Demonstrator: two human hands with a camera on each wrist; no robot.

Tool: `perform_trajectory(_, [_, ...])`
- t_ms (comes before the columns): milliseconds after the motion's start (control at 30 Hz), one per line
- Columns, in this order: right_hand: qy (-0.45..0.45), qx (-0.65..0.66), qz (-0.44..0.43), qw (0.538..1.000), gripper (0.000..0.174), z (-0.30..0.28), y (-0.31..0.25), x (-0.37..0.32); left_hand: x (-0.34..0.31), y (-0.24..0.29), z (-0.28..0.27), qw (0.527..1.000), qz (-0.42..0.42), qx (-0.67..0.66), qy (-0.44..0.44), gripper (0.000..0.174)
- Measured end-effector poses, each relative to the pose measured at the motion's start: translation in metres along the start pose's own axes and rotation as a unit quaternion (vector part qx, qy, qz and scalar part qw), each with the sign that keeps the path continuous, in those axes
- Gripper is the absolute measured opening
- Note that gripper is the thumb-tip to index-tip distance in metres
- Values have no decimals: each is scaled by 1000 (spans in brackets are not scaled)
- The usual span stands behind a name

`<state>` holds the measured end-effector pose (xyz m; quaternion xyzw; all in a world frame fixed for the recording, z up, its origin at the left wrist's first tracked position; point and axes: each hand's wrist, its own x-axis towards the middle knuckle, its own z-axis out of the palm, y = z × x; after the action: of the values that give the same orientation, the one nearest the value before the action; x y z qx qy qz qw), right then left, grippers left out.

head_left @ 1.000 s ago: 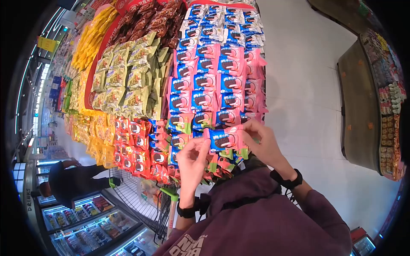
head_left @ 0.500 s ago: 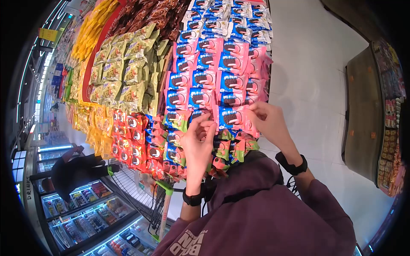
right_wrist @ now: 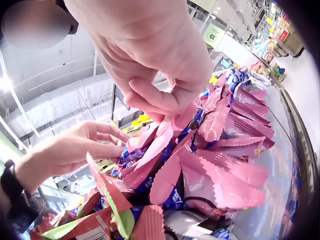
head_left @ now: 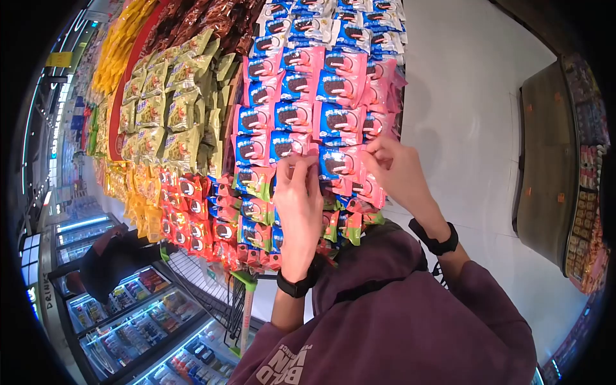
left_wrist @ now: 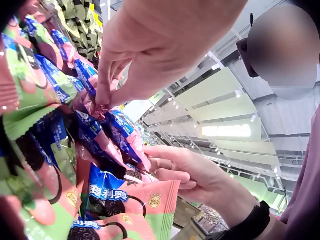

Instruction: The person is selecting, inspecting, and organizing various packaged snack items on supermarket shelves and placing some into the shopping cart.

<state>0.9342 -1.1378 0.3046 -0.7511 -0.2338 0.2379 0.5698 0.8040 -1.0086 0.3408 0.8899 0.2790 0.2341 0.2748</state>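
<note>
A pink-and-blue Oreo cookie packet point(head_left: 340, 162) lies flat against the lower rows of matching packets on the display. My left hand point(head_left: 298, 202) pinches its blue end between thumb and fingers. At the pink end, my right hand point(head_left: 403, 172) pinches the crimped edge. In the left wrist view the packet point(left_wrist: 122, 132) spans the gap between the left hand point(left_wrist: 155, 55) and the right hand point(left_wrist: 185, 167). From the right wrist view, the right hand point(right_wrist: 155, 75) grips from above, with the left hand point(right_wrist: 75, 147) across from it.
Pink-and-green packets point(head_left: 253, 210) and red packets point(head_left: 192, 199) hang below and left. Green snack bags point(head_left: 183, 119) fill the neighbouring section. A shopping cart point(head_left: 205, 276) stands at lower left, near a person in dark clothes point(head_left: 115, 260). Grey floor point(head_left: 462, 128) runs along the right.
Both hands have carried the packet up and away from my body, from in front of the display onto its packet rows. The view has shifted slightly.
</note>
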Motion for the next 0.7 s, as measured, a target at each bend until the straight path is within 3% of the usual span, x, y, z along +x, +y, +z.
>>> perform_trajectory(300, [-7, 37, -9, 999, 14, -4, 2, 7, 8, 1, 5, 996, 57, 39, 63, 18])
perform_trajectory(500, [0, 8, -6, 1000, 12, -3, -2, 9, 11, 0, 3, 998, 45, 38, 33, 17])
perform_trajectory(600, [13, 15, -27, 999, 12, 0, 1, 10, 13, -1, 7, 991, 95, 80, 41, 16])
perform_trajectory(700, [11, -14, -36, 999, 11, 0, 1, 11, 11, -1, 8, 995, 66, 64, 41, 19])
